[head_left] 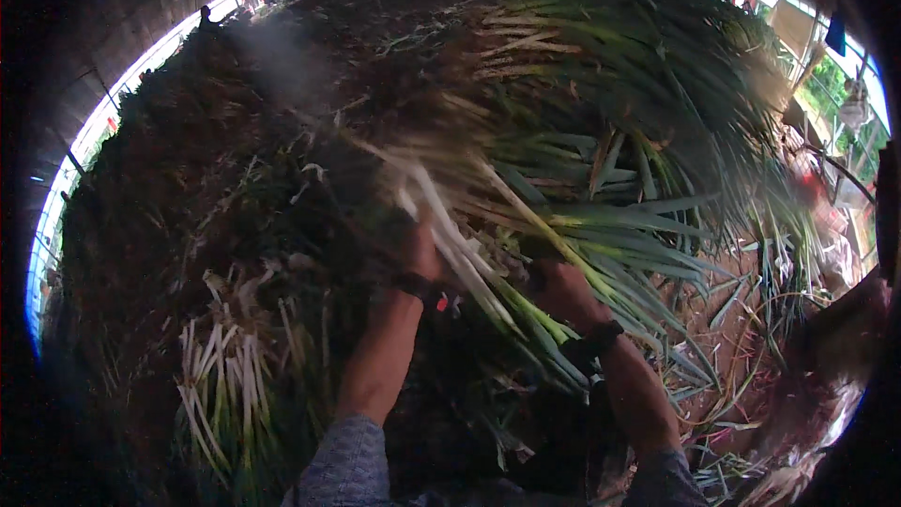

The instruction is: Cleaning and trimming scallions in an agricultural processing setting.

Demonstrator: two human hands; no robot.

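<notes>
A few long green onions (pixel 462 258), white at the root end and green toward the leaves, slant across the middle in front of me. My left hand (pixel 422 249) is closed at their white stalks, with its fingertips partly hidden. Lower down and to the right, my right hand (pixel 566 296) is curled in a fist among the green leaves of the same onions. Beside it lies another pale onion stalk (pixel 530 211), its leaves fanning to the right. Dark bands circle both of my wrists.
A large heap of green onions (pixel 648 66) rises at the far right. Dark, dry plant debris (pixel 216 150) mounds up on the left. At the lower left lies a separate bunch of onions (pixel 225 376), white ends upward. Loose leaves litter the brown ground (pixel 713 319) at right.
</notes>
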